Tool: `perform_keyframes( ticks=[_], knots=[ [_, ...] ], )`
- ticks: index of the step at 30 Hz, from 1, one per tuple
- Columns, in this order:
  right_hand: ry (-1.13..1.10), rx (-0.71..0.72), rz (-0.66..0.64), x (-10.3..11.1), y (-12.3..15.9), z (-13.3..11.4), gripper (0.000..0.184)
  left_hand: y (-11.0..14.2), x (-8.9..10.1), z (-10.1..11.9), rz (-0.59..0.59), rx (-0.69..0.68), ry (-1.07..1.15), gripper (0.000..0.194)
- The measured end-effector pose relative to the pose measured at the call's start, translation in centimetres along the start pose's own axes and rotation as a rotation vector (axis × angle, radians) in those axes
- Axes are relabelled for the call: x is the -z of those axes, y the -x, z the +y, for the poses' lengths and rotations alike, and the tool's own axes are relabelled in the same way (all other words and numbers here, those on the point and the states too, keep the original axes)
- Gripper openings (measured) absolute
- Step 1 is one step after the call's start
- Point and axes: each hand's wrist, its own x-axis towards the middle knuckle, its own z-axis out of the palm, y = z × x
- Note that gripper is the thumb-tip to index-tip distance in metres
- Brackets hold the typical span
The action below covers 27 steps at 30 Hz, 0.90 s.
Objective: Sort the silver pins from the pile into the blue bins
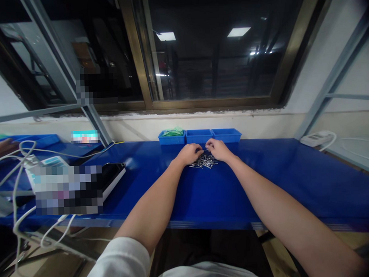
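A loose pile of small, thin metal pieces (205, 162), like screws or pins, lies on the blue table (210, 194). At the pile's far left edge my left hand (190, 153) has its fingers curled together in a pinch. Opposite it, my right hand (218, 148) pinches with thumb and forefinger just above the pile's far right side. A thin line shows between the two hands, too small to name. What either set of fingertips holds is hard to make out.
Behind the hands stand a blue bin (171, 139) with green packets, a middle blue bin (199, 138) and a right blue bin (227, 138). A dark-topped device (114, 173) and white cables lie left. A power strip (315, 138) sits right. Another person's hand (3, 148) shows far left.
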Motion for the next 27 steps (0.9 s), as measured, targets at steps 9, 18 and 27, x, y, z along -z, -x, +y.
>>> perform_keyframes(
  ticks=[9, 18, 27],
  knots=[
    [-0.3, -0.086, 0.004, -0.3, -0.3, -0.4, 0.026, -0.1, 0.0, -0.1, 0.062, 0.105, -0.073, 0.022],
    [-0.658, -0.213, -0.016, 0.0, -0.4, 0.3, 0.039, -0.1, 0.2, 0.1, 0.072, 0.128, -0.022, 0.024],
    [-0.727, -0.43, 0.057, 0.5, -0.5, 1.2, 0.054, 0.0, 0.6, 0.0, 0.151, 0.221, 0.099, 0.032]
  ],
)
